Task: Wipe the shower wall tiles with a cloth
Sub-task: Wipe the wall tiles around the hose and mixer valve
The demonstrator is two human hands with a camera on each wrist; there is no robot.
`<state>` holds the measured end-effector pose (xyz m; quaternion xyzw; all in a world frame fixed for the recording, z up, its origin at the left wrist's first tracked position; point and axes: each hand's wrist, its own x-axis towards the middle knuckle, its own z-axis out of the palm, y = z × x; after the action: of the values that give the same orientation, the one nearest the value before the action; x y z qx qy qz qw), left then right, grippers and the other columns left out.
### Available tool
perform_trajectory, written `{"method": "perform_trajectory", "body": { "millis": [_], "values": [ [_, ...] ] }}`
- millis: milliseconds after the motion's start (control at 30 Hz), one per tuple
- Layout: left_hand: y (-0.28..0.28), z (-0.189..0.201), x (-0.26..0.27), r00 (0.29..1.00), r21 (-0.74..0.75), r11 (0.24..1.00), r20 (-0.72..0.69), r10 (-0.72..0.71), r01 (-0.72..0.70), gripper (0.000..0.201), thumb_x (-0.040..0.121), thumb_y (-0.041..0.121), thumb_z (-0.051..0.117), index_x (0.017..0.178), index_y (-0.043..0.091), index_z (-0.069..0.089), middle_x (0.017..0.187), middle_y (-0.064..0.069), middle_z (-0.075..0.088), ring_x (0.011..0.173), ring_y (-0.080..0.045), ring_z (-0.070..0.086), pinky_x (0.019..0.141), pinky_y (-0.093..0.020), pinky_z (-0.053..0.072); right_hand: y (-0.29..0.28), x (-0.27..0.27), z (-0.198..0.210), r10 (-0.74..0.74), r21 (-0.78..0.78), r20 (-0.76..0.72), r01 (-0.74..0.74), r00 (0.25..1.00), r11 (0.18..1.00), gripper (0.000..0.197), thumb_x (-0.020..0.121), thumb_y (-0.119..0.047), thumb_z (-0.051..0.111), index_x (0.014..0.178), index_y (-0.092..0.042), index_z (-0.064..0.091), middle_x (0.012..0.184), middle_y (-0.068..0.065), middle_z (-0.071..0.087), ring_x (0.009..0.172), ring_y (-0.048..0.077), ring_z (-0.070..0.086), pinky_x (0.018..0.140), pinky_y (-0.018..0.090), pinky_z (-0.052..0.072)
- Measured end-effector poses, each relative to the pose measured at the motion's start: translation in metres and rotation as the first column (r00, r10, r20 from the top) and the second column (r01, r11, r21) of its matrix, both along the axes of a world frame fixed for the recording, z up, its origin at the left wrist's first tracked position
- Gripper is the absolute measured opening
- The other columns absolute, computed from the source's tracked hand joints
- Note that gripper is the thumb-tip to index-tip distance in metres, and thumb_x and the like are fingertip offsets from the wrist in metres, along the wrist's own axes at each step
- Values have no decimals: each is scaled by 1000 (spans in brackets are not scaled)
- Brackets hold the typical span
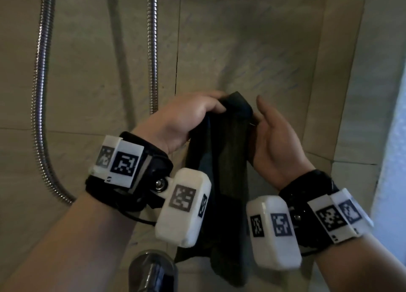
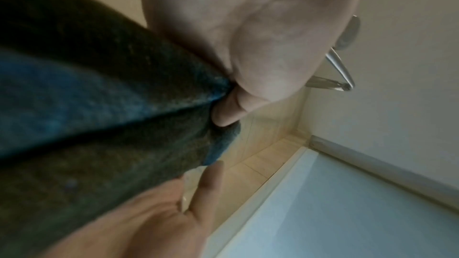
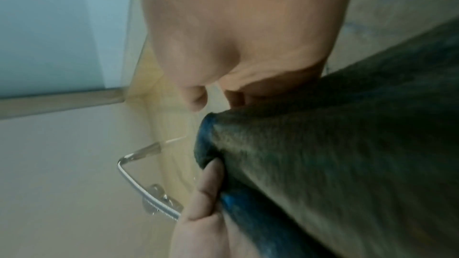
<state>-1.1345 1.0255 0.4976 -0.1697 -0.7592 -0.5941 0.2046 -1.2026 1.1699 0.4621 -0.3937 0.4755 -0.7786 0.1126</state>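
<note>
- The cloth (image 1: 222, 160), dark with blue parts, hangs in front of the shower wall tiles (image 1: 252, 50) and does not touch them; I judge that the wiping is not yet begun and the cloth is only being prepared.
- The left hand (image 1: 186, 118) pinches the top edge of the cloth; thumb and fingers are clamped on it.
- The right hand (image 1: 272, 138) is just right of the cloth, palm turned to it. Its thumb and a finger seem to nip the cloth edge, while the index finger stands straight up.
- All tiles are left to wipe, as far as I can judge.
- The tiles are beige and glossy. A metal shower hose (image 1: 41, 94) hangs left of the cloth, a chrome tap (image 1: 153, 272) is below it, and a frosted pane (image 1: 393, 160) is far right of it.
</note>
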Motion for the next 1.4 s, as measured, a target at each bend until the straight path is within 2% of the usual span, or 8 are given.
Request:
{"method": "perform_trajectory", "body": {
  "millis": [233, 367, 500, 733, 967, 1133, 1233, 1400],
  "values": [
    [4, -11, -9, 994, 73, 992, 42, -105, 102, 25, 89, 1, 35, 84, 8, 58, 79, -10, 59, 77, -20, 59, 74, -30, 49, 14, -4, -16, 96, 133, -62, -88, 993, 987, 69, 58, -37, 85, 114, -4, 61, 100, 17, 59, 89, 26, 58, 78, 33, 45],
    [11, -14, -14, 999, 20, 999, -16, -41, 41, 27, 85, -3, 36, 72, 9, 56, 68, -5, 56, 67, -13, 55, 64, -25, 45, 20, -4, -21, 113, 147, -76, -100, 991, 984, 86, 61, -32, 86, 120, 14, 44, 108, 23, 49, 94, 33, 51, 82, 35, 45],
    [12, -12, -20, 1000, 25, 1000, -26, -3, 4, 29, 84, -3, 36, 68, 11, 56, 65, -3, 52, 66, -14, 51, 62, -26, 40, 37, -6, -23, 135, 105, -24, -132, 990, 986, 59, 54, -24, 90, 94, -4, 52, 91, 17, 59, 81, 26, 63, 73, 32, 54],
    [19, -13, -35, 996, 172, 982, -29, 79, -73, 26, 80, 1, 40, 65, 13, 57, 73, -9, 54, 77, -24, 52, 74, -35, 41, 56, -4, -22, 129, 290, 15, -128, 991, 948, 56, 54, -17, 89, 103, 0, 69, 103, 22, 67, 92, 29, 68, 74, 32, 57],
    [22, -17, -43, 983, 309, 946, -116, 142, -100, 13, 82, 19, 53, 72, 14, 60, 65, 0, 52, 64, -14, 50, 64, -27, 40, 57, 8, -12, -15, -135, 227, 46, 974, 990, 46, 75, -25, 65, 116, -6, 61, 105, 14, 70, 92, 23, 69, 77, 36, 57],
    [18, -18, -55, 554, 86, 667, -484, 677, -740, 39, 85, 24, 60, 122, 16, 52, 129, -7, 35, 118, -21, 40, 99, -25, 34, 52, 15, 7, -262, -232, 186, 301, 947, 925, 21, 88, -22, 60, 105, -11, 66, 89, 11, 66, 76, 22, 66, 68, 35, 57],
    [18, -16, -64, 407, -86, 438, -561, 721, -895, 74, 95, 35, 52, 152, 9, 14, 158, -13, 4, 145, -28, 6, 117, -36, 7, 44, 5, 11, -601, -282, -31, 570, 798, 772, 8, 88, -17, 63, 91, -14, 70, 85, 8, 64, 76, 21, 61, 69, 38, 53],
    [9, -21, -80, 384, -194, 340, -618, 686, -920, 88, 97, 52, 39, 152, 6, -13, 158, -10, -24, 146, -19, -23, 114, -29, -17, 25, -27, -9, -865, -364, -493, 882, 91, 299, 31, 90, -23, 44, 98, 1, 62, 122, 18, 50, 111, 38, 47, 93, 55, 41]
  ]
}}
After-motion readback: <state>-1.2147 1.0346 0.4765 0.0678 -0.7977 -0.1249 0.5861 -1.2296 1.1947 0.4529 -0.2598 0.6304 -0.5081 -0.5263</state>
